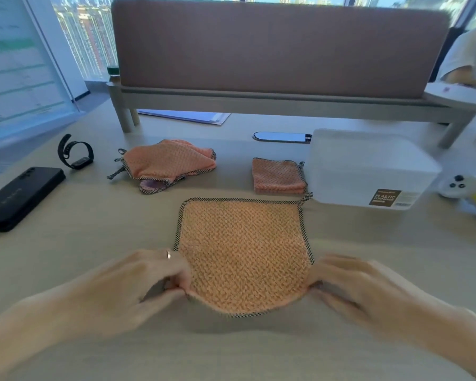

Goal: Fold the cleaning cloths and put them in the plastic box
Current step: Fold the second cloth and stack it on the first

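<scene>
Our left hand [149, 279] and right hand [349, 284], blurred, apparently pinch the spread cloth's [242, 251] near corners beside the plastic box [368, 166]

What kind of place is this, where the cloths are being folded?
Most likely an office desk high up in a city building. A padded divider panel stands across the pale desk, windows behind it show tall buildings, and a printed sheet stands at the left.

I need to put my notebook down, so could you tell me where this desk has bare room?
Bare patches: between the phone and the spread cloth, and the near edge below both hands. Crowded: the strip from the crumpled cloths past the folded cloth to the plastic box.
</scene>
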`<action>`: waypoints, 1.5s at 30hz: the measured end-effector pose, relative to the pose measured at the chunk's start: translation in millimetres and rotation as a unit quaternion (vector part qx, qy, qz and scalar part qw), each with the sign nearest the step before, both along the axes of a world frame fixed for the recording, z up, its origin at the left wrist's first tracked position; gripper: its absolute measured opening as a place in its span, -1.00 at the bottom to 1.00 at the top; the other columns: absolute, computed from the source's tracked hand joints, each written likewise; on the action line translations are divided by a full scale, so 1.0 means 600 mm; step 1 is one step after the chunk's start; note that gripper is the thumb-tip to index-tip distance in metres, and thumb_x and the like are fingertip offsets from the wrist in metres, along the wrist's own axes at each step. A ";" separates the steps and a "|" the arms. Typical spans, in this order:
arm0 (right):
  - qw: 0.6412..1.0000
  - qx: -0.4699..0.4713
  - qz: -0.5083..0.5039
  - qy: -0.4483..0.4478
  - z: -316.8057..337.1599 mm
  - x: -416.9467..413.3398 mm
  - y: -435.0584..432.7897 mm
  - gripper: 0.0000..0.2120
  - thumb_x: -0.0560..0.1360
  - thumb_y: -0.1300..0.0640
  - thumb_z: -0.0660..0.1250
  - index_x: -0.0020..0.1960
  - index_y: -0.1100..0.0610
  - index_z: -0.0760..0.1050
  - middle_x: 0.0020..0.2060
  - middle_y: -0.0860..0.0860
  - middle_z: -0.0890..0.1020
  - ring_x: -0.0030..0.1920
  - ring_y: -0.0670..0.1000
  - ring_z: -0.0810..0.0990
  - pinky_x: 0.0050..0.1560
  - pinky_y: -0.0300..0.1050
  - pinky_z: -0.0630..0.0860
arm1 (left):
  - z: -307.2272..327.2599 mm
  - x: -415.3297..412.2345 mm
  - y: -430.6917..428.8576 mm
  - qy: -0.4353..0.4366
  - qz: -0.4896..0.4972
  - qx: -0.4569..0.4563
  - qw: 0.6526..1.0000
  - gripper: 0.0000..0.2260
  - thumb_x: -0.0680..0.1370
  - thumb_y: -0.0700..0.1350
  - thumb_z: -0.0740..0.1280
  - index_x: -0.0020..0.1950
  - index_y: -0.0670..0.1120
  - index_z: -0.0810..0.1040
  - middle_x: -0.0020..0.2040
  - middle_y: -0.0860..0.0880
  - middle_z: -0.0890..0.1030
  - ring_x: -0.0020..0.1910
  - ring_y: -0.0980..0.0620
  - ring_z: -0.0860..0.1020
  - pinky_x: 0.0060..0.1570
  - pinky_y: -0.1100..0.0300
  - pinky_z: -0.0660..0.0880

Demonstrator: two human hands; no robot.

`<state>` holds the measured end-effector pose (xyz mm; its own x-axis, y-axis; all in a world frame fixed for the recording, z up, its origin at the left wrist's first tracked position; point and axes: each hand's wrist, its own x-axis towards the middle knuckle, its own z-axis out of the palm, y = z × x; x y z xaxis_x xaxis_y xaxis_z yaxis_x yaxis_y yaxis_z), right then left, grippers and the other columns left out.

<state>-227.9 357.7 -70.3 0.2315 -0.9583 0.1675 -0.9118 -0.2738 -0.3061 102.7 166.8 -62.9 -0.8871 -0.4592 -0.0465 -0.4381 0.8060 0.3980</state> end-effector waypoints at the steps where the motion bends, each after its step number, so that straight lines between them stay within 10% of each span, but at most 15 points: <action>1: 0.998 -0.004 -0.035 -0.054 0.008 0.000 -0.006 -0.94 0.62 0.10 0.35 0.04 -0.05 0.57 -0.10 -0.19 0.66 -0.10 -0.14 0.65 -0.11 -0.15 0.58 | 0.005 -0.009 -0.007 0.022 -0.004 0.043 0.999 -0.95 0.63 0.11 0.28 0.02 0.21 0.53 -0.05 0.21 0.63 -0.01 0.18 0.60 0.06 0.18 0.54; 5: 0.949 -0.019 -0.165 -0.267 0.036 -0.015 -0.070 -0.87 0.57 0.19 0.40 -0.11 -0.01 0.61 -0.25 -0.01 0.70 -0.19 0.06 0.69 -0.13 -0.04 0.59 | 0.044 -0.065 -0.046 0.156 0.093 0.206 0.962 -0.78 0.68 -0.15 0.25 -0.06 0.16 0.52 -0.17 -0.11 0.64 -0.23 0.15 0.54 -0.14 0.33 0.46; 9: 0.899 -0.011 -0.248 -0.360 0.053 -0.041 -0.146 -0.89 0.57 0.20 0.41 -0.12 0.08 0.63 -0.22 0.16 0.74 -0.23 0.14 0.68 0.05 0.26 0.60 | 0.039 -0.120 -0.103 0.181 0.200 0.294 0.917 -0.90 0.68 -0.09 0.28 0.11 0.03 0.59 -0.06 -0.14 0.64 -0.07 0.02 0.56 0.06 0.02 0.52; 20: 0.900 0.041 -0.369 -0.230 -0.013 -0.075 -0.202 -0.92 0.51 0.12 0.49 -0.16 0.09 0.67 -0.36 -0.02 0.73 -0.54 -0.14 0.62 -0.42 -0.38 0.52 | -0.028 -0.154 -0.156 0.126 0.264 0.032 0.956 -0.89 0.58 0.04 0.43 -0.11 0.07 0.69 -0.20 0.13 0.69 -0.14 0.13 0.65 -0.02 0.07 0.58; 36: 0.913 0.001 -0.373 -0.165 -0.018 -0.067 -0.209 -0.87 0.51 0.03 0.48 -0.21 0.03 0.66 -0.36 -0.09 0.68 -0.37 -0.14 0.62 -0.25 -0.20 0.58 | -0.033 -0.163 -0.165 0.123 0.284 -0.044 0.950 -0.89 0.55 0.00 0.46 -0.18 0.10 0.63 -0.24 0.19 0.64 -0.19 0.28 0.56 -0.24 0.35 0.39; 45: 0.915 -0.011 -0.371 -0.156 -0.025 -0.069 -0.211 -0.86 0.55 0.14 0.43 -0.19 0.03 0.58 -0.30 -0.04 0.66 -0.27 -0.04 0.64 -0.19 0.00 0.65 | -0.040 -0.167 -0.157 0.129 0.254 -0.096 0.954 -0.93 0.60 -0.05 0.39 -0.07 0.07 0.55 -0.21 0.08 0.66 -0.20 0.00 0.64 -0.16 -0.01 0.61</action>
<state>-269.1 231.1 -85.0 -0.5444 -0.8278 0.1356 -0.7180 0.3763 -0.5855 2.6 72.5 -86.7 -0.5192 -0.8102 0.2719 -0.6985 0.5856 0.4112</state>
